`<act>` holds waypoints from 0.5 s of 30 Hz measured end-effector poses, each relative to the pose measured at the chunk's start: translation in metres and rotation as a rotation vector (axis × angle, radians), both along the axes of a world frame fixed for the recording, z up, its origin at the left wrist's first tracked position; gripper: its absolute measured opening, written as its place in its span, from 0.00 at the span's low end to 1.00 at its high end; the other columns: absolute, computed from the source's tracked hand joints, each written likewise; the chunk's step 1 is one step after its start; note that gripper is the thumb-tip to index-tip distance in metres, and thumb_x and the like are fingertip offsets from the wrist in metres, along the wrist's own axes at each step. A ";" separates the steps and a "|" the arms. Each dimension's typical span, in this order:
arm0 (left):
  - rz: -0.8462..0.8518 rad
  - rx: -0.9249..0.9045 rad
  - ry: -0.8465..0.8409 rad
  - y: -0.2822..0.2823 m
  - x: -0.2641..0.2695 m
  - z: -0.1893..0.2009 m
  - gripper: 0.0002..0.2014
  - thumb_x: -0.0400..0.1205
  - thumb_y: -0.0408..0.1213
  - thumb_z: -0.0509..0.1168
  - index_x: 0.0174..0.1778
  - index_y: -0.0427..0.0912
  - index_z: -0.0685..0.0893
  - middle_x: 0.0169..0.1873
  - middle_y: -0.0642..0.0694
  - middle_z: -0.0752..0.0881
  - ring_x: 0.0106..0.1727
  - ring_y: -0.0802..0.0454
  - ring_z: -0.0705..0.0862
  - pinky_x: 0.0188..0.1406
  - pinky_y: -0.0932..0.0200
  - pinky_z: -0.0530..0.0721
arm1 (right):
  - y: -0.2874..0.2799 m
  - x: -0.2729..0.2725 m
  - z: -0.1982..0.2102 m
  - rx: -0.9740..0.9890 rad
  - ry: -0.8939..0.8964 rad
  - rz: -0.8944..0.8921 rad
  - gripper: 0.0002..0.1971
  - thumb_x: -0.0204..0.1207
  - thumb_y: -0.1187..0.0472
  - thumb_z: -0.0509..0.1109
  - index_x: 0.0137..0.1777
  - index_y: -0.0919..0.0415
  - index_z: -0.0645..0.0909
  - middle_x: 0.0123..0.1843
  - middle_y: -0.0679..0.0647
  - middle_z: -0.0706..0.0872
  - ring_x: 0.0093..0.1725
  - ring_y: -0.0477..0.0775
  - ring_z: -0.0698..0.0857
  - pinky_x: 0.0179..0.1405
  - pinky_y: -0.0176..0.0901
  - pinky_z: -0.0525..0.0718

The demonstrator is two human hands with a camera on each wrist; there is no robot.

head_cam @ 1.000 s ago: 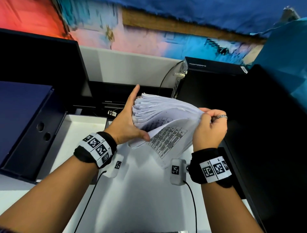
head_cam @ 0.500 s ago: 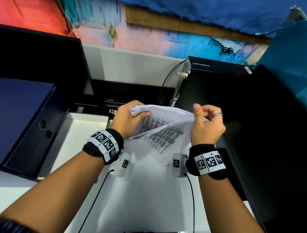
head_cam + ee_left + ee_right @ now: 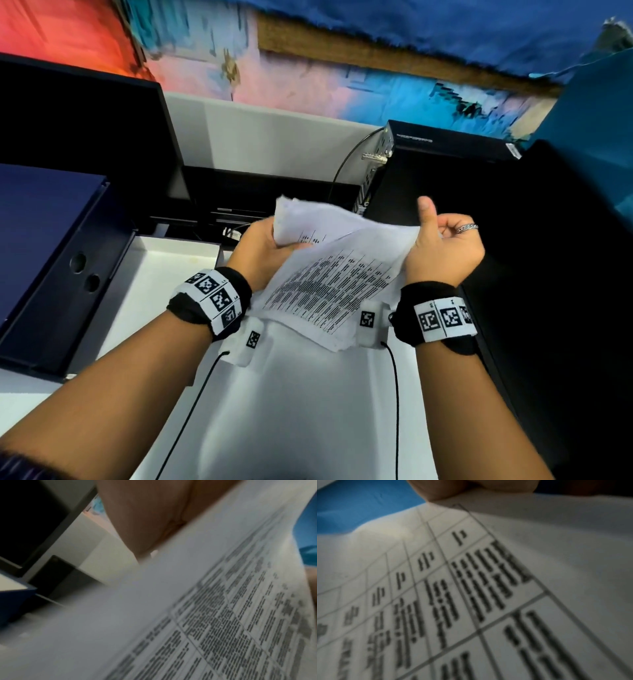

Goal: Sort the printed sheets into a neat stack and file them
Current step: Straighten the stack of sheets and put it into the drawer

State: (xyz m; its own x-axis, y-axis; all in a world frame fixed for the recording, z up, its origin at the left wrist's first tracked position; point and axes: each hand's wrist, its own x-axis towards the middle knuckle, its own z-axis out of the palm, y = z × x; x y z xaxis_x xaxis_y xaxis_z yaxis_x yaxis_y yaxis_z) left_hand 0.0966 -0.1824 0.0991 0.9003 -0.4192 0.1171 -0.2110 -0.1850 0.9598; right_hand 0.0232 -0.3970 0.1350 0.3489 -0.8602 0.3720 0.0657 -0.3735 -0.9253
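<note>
A loose bundle of printed sheets (image 3: 329, 281) with tables of text hangs above the white table (image 3: 301, 411), held between both hands. My left hand (image 3: 263, 250) grips the bundle's left edge, with the thumb on top. My right hand (image 3: 442, 246) holds the right edge, fingers curled behind and thumb pointing up. The edges are uneven and the near corner droops toward my wrists. Up close, the left wrist view shows the sheets (image 3: 205, 615) blurred under the palm. In the right wrist view the printed sheets (image 3: 471, 601) fill nearly the whole picture.
A dark blue box file (image 3: 51, 257) lies open at the left, with a white tray (image 3: 164, 274) beside it. A black monitor (image 3: 85, 137) stands behind. A black computer case (image 3: 445, 164) and a dark surface flank the right.
The fanned, upright bundle has come down flatter between my hands. My left hand went from open fingers against the stack to curling round its left edge. My right thumb has lifted.
</note>
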 end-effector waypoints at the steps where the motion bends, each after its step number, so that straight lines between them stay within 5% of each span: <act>1: 0.028 -0.033 -0.009 -0.002 0.001 0.008 0.10 0.74 0.29 0.76 0.47 0.45 0.86 0.38 0.59 0.88 0.36 0.74 0.85 0.37 0.73 0.81 | -0.006 0.004 0.007 0.020 0.015 -0.015 0.19 0.71 0.51 0.80 0.28 0.52 0.73 0.21 0.46 0.71 0.18 0.38 0.70 0.26 0.25 0.71; 5: 0.002 -0.015 -0.059 -0.003 0.014 0.033 0.08 0.75 0.31 0.75 0.49 0.42 0.87 0.38 0.55 0.89 0.39 0.65 0.84 0.39 0.67 0.82 | -0.027 0.026 0.016 0.063 0.171 -0.011 0.20 0.72 0.46 0.78 0.29 0.56 0.76 0.23 0.45 0.75 0.19 0.37 0.73 0.25 0.27 0.72; 8: -0.028 0.029 0.046 0.001 0.028 0.020 0.09 0.76 0.32 0.71 0.51 0.35 0.86 0.43 0.47 0.89 0.44 0.57 0.83 0.47 0.56 0.83 | -0.031 0.045 -0.004 0.113 0.309 0.041 0.21 0.73 0.45 0.77 0.27 0.56 0.75 0.26 0.48 0.79 0.30 0.48 0.80 0.37 0.35 0.78; 11: -0.041 0.091 0.261 0.003 0.027 -0.021 0.04 0.82 0.24 0.64 0.47 0.32 0.84 0.36 0.52 0.89 0.40 0.57 0.85 0.44 0.58 0.85 | -0.026 0.054 -0.044 0.149 0.467 0.097 0.21 0.74 0.45 0.76 0.30 0.59 0.76 0.31 0.54 0.82 0.40 0.60 0.84 0.43 0.40 0.78; 13: 0.015 0.175 0.379 0.004 0.026 -0.056 0.12 0.85 0.23 0.59 0.40 0.37 0.83 0.29 0.55 0.86 0.38 0.53 0.83 0.39 0.60 0.81 | -0.021 0.057 -0.079 0.202 0.534 0.143 0.19 0.75 0.44 0.75 0.35 0.59 0.77 0.35 0.56 0.84 0.44 0.62 0.86 0.46 0.43 0.81; 15: 0.109 0.215 0.434 0.006 0.023 -0.091 0.12 0.84 0.24 0.60 0.39 0.40 0.83 0.36 0.47 0.88 0.45 0.46 0.83 0.47 0.55 0.79 | -0.017 0.050 -0.107 0.267 0.595 0.207 0.16 0.77 0.43 0.71 0.44 0.56 0.78 0.40 0.54 0.84 0.49 0.62 0.86 0.49 0.43 0.79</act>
